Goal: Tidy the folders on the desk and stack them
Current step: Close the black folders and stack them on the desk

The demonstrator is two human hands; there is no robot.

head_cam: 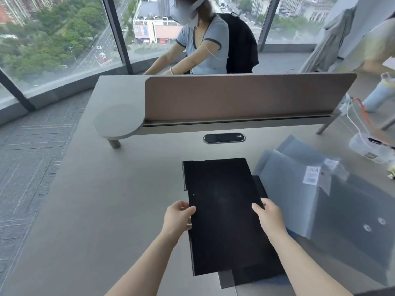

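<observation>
Big light-grey surface (pixel 89 210) fills most of the view, with a brown divider panel (pixel 235 97) standing along its far edge and a small oval cable port (pixel 224 138) just in front of that. Across the divider, a person in a blue tee (pixel 205 43) sits at the other side.

Main thing here is the black folder (pixel 222 210), held roughly in the middle of the surface, long side running away from the camera. Under its right and near edges another dark folder (pixel 259 186) pokes out, though it's hard to say if that's one piece or two. To the right, translucent blue-grey plastic folders (pixel 299 189) lie fanned out and overlapping, one with a white barcode label (pixel 312 175) marked "A4".

The left hand (pixel 178 216) grips the black folder's left edge, thumb on top and fingers curled underneath, clamped on it. The right hand (pixel 270 217) does the same on the right edge, thumb pressed on the cover.
</observation>
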